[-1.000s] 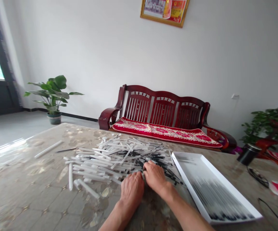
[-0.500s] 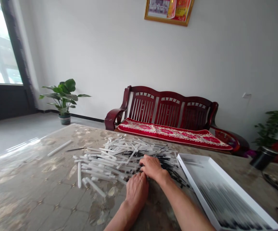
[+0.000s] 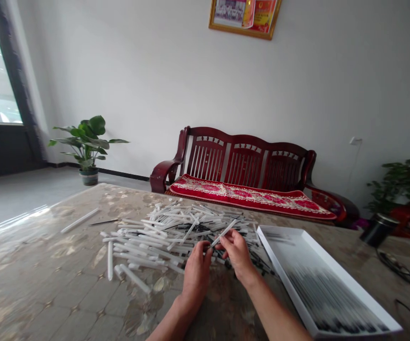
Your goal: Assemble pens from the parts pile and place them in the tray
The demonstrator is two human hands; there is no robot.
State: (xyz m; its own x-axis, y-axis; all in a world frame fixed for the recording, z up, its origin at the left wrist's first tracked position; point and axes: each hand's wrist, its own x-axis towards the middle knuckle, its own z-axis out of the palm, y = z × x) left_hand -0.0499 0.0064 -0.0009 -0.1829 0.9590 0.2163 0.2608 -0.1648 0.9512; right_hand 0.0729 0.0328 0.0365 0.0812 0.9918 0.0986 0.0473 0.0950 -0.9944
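Both hands are raised just above the surface, at the near edge of a loose pile of white tubes and thin black sticks. The right hand pinches one white tube in its fingertips, the tube slanting up toward 1 o'clock. The left hand is curled narrow, with its fingertips at the tube's lower end. It may be gripping something thin there too, but the view is too coarse to tell.

A white tray lies at 3 o'clock from the right hand, with dark pieces lined up in its near half.

The tube is held only by a light pinch, so it could slip and drop back among the identical ones at 11 o'clock. The right forearm is also close to the tray's rim, and a nudge could shift the rows inside.
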